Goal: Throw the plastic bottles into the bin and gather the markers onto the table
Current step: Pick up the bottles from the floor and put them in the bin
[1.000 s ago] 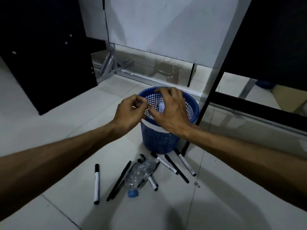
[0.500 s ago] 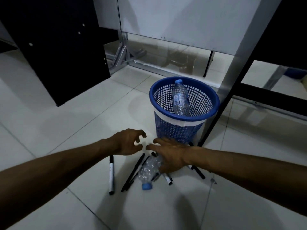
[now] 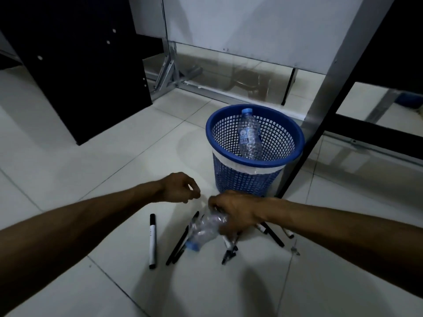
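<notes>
1. Pale floor tiles (image 3: 91, 179) carry everything; a blue bin (image 3: 254, 179) stands by a metal leg.
2. One bottle (image 3: 249, 136) sits upright in the bin; a second, crumpled bottle (image 3: 206, 227) lies among the markers (image 3: 152, 241), the right hand (image 3: 235, 211) closed round its body.
3. It looks empty: light, springy, slick. Mid-body is the best hold.
4. Left hand (image 3: 178, 187) hovers loosely curled, empty.
5. Roughly seven markers, some hidden.
</notes>
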